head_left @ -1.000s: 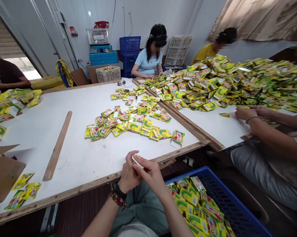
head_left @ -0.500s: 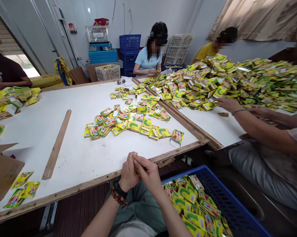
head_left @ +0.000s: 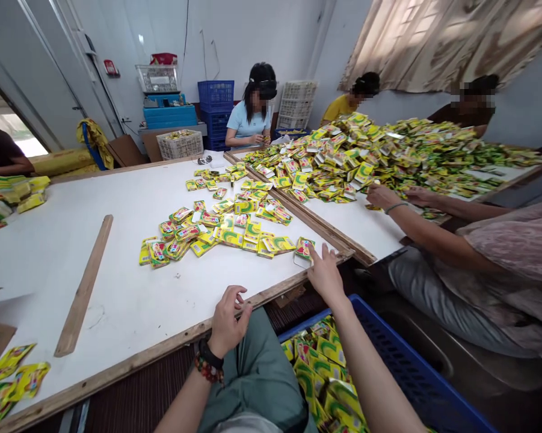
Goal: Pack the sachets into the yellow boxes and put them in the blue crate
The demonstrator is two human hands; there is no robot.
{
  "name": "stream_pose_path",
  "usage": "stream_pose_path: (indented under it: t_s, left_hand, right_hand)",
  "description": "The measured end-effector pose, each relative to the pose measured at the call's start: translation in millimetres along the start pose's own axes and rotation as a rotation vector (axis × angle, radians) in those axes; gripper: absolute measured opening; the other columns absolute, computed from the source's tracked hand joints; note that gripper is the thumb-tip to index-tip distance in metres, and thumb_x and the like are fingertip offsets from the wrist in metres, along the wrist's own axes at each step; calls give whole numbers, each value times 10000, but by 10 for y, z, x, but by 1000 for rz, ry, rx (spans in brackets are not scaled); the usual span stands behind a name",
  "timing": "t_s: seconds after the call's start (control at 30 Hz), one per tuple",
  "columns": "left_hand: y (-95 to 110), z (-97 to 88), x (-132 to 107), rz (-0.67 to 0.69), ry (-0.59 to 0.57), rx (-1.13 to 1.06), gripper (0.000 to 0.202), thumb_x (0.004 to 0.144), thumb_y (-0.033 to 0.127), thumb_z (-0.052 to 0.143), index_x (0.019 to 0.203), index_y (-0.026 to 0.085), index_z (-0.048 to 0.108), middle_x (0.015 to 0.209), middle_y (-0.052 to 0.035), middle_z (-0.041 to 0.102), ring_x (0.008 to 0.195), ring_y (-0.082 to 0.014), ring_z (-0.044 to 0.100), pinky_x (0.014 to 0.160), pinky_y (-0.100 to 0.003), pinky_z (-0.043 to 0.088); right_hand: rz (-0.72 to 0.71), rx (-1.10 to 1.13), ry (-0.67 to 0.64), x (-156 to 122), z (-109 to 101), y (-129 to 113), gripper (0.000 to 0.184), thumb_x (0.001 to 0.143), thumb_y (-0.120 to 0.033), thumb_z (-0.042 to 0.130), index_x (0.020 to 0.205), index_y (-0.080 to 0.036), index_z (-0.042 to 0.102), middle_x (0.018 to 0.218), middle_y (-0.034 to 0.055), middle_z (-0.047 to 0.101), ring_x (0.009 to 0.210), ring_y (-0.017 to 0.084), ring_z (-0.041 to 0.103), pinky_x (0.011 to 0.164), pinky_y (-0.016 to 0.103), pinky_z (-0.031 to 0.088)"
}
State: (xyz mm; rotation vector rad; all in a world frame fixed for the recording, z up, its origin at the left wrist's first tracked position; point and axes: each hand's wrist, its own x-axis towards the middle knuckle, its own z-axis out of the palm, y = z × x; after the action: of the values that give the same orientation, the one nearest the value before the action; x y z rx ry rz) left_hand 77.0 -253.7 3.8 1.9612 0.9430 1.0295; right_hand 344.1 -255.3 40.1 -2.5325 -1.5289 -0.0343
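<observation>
My left hand (head_left: 229,320) is over the table's front edge, its fingers loosely curled and apart with nothing in them. A black band and a beaded bracelet (head_left: 210,365) circle that wrist. My right hand (head_left: 326,273) reaches out to a small yellow-green box (head_left: 304,249) with a white open flap, lying near the front right of the table. Its fingers are spread at the box's right side; whether they touch it I cannot tell. A loose group of similar small boxes (head_left: 225,234) lies beyond my hands on the white tabletop (head_left: 135,288).
A blue crate (head_left: 397,355) of small boxes stands low at my right. Wooden strips (head_left: 325,225) divide the table from another bearing a large box heap (head_left: 370,153). A wooden slat (head_left: 85,285) and yellow packets (head_left: 30,380) lie left. Co-workers sit around, one close on the right (head_left: 500,264).
My hands were together around a small item; now they are apart and it is gone from them. My right hand has moved forward and right to the lone box. The view has shifted right.
</observation>
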Motion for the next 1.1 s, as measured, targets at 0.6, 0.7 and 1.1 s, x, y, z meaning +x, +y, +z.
stream_pose_path:
  t_s: [0.6,0.7,1.1]
  left_hand:
    - [237,320,114,103,319,241,659,799,250,648,1363,192,312,1252,-147,551,1160,-282,553,950,-462,492]
    - [120,251,126,-82,303,205,624,708,318,740,1231,220,413,952,-39,636,790,-208,653,702,-338,548]
    - [-118,151,-44,-77,488,197,695,747,362,620,1305,131,276,1209,-201,523,1049,-294,605,833,-423,526]
  right_hand:
    - [-122,611,-18,-620,-350,-995,301,831,-289,421,554,-207,502,454,-10,585,452,141,583,459,210,411]
    - [-49,818,-50,-786,-295,-1090,264,777,-276,452,521,-232,404,406,-37,520,402,125,505,440,213,364]
    - [-182,1208,-300,-788,-70,-1227,439,838,-506,485,519,-207,454,431,-56,413,426,102,400,445,223,309]
